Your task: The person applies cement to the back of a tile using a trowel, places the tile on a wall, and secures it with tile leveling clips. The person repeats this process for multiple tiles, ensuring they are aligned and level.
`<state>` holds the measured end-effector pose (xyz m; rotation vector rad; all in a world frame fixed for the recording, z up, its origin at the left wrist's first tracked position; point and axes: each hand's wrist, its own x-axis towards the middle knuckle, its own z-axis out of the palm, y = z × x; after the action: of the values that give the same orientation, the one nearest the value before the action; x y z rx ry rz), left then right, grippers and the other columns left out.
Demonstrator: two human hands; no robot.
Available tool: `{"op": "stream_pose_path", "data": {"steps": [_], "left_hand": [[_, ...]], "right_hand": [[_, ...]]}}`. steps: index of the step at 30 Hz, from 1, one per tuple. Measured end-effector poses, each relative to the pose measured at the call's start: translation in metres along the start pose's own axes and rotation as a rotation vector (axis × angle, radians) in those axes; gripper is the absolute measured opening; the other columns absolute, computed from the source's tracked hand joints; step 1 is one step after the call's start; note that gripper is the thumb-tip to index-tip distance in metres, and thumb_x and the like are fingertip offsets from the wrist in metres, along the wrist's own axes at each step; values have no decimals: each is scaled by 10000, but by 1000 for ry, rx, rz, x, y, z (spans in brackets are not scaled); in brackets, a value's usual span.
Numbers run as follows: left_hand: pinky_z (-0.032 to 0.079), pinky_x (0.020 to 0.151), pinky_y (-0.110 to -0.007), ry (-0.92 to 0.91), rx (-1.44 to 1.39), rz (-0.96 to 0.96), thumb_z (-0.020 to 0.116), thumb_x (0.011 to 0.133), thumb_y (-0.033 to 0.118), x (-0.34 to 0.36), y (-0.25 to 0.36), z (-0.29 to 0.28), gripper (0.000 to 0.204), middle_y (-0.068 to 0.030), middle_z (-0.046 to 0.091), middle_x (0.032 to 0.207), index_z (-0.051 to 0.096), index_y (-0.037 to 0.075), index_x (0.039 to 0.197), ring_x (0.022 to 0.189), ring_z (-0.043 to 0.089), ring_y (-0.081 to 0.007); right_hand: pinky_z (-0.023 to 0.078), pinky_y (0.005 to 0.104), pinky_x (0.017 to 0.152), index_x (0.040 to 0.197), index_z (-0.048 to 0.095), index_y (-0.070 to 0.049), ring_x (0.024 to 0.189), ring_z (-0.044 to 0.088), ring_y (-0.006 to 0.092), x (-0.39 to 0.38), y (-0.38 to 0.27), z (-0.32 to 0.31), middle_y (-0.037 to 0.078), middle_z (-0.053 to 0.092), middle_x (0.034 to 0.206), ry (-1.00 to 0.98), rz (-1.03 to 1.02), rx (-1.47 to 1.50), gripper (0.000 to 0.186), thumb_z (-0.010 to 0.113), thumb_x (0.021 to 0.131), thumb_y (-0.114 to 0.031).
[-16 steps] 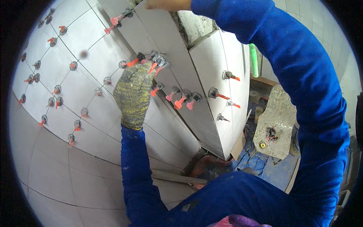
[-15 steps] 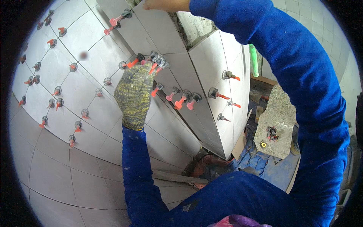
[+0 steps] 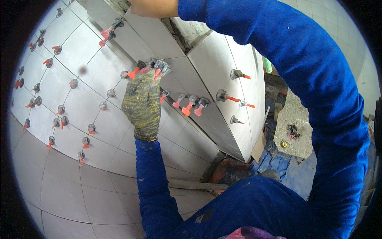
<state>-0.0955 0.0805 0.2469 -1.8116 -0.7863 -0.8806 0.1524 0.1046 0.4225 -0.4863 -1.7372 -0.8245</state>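
Note:
My left hand (image 3: 142,101), in a grey and yellow knit glove, is raised against the tiled wall with its fingers curled. At its fingertips is a cluster of dusty grey and red tile levelers (image 3: 160,67); the fingers close around them, though which are held and which sit in the joint is partly hidden. Just right of the hand, several red-handled levelers (image 3: 191,104) stick out from a tile joint. My right arm arches across the top. The bare right hand (image 3: 154,7) is cut off by the upper edge near the narrow tiled face, its fingers out of sight.
Many red-tipped levelers (image 3: 61,109) dot the white wall tiles (image 3: 107,51) to the left. A tiled outside corner juts out, its right face (image 3: 223,59) carrying several more. Lower right, a speckled board (image 3: 296,119) holds small dark and red pieces, above blue sheeting (image 3: 278,165).
The view has shifted and turned slightly, so the wall's upper part sits further left. My left hand stays at the same cluster. The right hand appears further left along the upper edge.

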Motion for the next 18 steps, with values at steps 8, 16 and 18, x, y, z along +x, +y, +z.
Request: {"op": "stream_pose_path", "data": {"steps": [8, 16, 18], "left_hand": [[488, 1059, -440, -100, 142, 53, 706, 863, 80, 3, 2, -4, 401, -48, 687, 1258, 703, 164, 1255, 1178, 638, -285], [545, 901, -437, -129, 197, 137, 789, 710, 74, 17, 3, -27, 536, -89, 667, 1133, 702, 128, 1236, 1051, 658, -293], [551, 874, -430, -232, 10, 86, 785, 741, 86, 24, -2, -27, 501, -100, 672, 1108, 700, 106, 1234, 1033, 663, -284]], "right_hand": [[592, 483, 749, 799, 717, 69, 806, 719, 445, 4, -1, -3, 302, 688, 779, -44, -71, 2, 141, 604, 785, -14], [580, 496, 734, 785, 699, 53, 789, 708, 448, -1, -2, -6, 291, 686, 775, -45, -60, -59, 124, 590, 778, -6], [577, 501, 746, 798, 690, 52, 806, 703, 454, -2, -3, -6, 298, 683, 789, -40, -24, -39, 118, 591, 778, -9]]}}
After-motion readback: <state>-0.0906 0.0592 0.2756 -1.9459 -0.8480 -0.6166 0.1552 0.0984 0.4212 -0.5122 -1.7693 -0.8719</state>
